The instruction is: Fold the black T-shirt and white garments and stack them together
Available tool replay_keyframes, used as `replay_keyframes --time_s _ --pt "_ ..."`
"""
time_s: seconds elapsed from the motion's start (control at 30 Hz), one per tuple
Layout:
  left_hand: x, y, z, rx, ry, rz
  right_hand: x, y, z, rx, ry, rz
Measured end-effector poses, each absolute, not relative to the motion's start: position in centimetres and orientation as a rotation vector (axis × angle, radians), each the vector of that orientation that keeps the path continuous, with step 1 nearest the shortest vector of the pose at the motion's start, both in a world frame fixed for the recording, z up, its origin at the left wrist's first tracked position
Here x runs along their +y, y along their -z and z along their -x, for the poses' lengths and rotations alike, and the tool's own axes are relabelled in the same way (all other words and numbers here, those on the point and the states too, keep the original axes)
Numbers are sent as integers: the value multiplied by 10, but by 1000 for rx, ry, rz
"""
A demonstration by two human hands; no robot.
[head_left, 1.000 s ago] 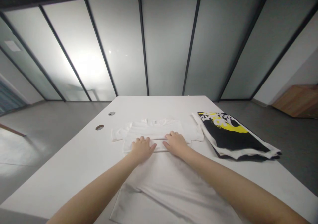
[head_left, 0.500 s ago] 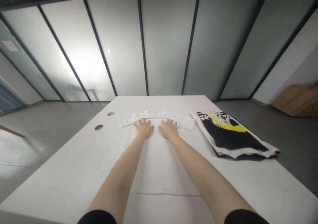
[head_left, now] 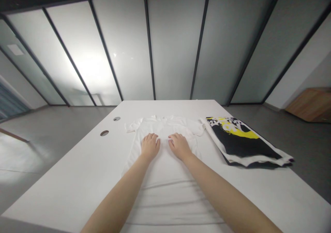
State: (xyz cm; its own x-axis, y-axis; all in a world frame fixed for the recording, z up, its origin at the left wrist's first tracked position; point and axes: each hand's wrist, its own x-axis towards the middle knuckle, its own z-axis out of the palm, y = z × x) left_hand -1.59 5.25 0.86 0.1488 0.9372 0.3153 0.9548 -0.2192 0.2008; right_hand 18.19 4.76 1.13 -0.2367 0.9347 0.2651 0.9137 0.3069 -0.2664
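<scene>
Shirt (head_left: 164, 165) is white, spread on the tabletop (head_left: 72, 178), collar end away from the person, short sleeves out sideways. Frosted partition (head_left: 173, 43) stands past the shirt's collar end, well apart. Tabletop is white too and shows on both sides of the shirt, so the shirt's outline is hard to trace in spots. Near end sits partly behind the forearms (head_left: 121, 198); can't pin down the hem.

Right of the shirt: stack (head_left: 245, 147) of folded cloth, black with yellow and white print, white edges. Right sleeve (head_left: 198, 128) reaches its far corner; touching or just short, can't tell.

Left hand (head_left: 150, 147) and right hand (head_left: 180, 147) are palm down on the shirt's upper half, gap between them, thumbs inward. Fingers loosely extended, slightly bent, no cloth visibly pinched. Pressure: can't tell.

Left of the shirt, past the left sleeve (head_left: 132, 127): two round holes (head_left: 104, 133) in the tabletop. Creases (head_left: 168, 202) run crosswise on the shirt's near half.

My read: step in hand is smoothing the shirt. Next move calls for light, even pressure over those creases, without bunching the upper half.
</scene>
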Motion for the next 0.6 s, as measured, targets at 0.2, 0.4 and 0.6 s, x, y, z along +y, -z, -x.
replay_keyframes --time_s 0.2,0.4,0.6 --pt "3 -6 8 -2044 159 2333 -4 -1 -174 -2211 -176 1916" --pt "-10 -16 9 -2084 16 2355 -9 -22 -171 -2218 -344 2025" --pt "29 -15 9 -2280 9 2241 20 -25 -164 -2097 -423 2216"
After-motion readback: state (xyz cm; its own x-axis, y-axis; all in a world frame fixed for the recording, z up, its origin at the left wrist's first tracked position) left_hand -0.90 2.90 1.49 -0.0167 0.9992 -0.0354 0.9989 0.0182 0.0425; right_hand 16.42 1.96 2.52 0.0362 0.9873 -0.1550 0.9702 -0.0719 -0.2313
